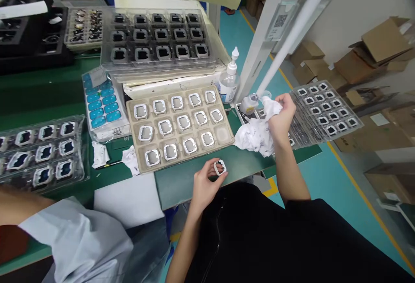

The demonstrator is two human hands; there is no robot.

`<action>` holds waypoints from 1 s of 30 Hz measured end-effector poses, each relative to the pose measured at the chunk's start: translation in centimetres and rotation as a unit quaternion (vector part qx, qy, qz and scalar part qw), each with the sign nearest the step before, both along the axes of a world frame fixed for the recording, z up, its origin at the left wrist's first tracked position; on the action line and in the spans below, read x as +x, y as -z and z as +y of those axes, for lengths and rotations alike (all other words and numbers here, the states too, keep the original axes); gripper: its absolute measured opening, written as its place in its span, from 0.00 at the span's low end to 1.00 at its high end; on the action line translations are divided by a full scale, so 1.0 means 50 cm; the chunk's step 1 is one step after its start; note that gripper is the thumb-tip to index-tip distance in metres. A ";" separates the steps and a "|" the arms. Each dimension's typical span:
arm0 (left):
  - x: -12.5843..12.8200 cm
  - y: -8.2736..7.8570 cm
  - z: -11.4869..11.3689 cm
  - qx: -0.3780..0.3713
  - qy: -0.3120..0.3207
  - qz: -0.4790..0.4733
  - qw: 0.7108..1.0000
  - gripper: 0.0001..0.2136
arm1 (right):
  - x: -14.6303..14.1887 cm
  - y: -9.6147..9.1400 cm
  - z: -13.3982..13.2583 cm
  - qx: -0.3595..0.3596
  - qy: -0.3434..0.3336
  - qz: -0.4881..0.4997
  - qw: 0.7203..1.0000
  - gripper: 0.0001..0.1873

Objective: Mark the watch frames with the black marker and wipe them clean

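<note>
My left hand (204, 183) is closed round a small white square frame part (220, 167) with a dark middle, held just above the green mat (181, 179) at the table's front edge. My right hand (281, 116) grips a crumpled white cloth (256, 134), with its tip raised against a small white dispenser bottle (249, 103). In front of me lies a beige tray (227, 138) filled with several of the same white frames; one pocket at its right corner is bare.
A pump bottle (228, 82) stands behind the beige tray. Clear trays of dark parts sit at the right (324, 106), behind (158, 36) and at the left (42, 149). A blue-capped pack (102, 103) lies left. Another person's sleeve (74, 240) is at bottom left. Cardboard boxes (372, 54) stand on the floor.
</note>
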State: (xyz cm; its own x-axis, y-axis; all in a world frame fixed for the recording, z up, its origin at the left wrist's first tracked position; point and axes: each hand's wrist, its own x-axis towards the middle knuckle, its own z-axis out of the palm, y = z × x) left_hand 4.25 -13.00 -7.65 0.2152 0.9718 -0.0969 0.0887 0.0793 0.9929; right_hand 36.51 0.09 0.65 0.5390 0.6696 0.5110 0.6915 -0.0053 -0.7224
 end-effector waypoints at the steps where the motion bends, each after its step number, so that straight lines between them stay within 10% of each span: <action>1: 0.000 0.001 -0.001 0.001 0.000 -0.001 1.000 0.21 | 0.003 -0.002 0.013 -0.032 0.011 -0.017 0.999 0.29; 13: -0.001 0.001 -0.003 -0.003 0.013 -0.009 1.000 0.20 | 0.013 -0.078 0.082 -0.264 0.060 -0.018 0.963 0.30; 30: -0.005 0.008 -0.011 -0.007 0.016 -0.015 1.000 0.20 | 0.024 -0.074 0.097 -0.278 -0.024 0.283 0.918 0.31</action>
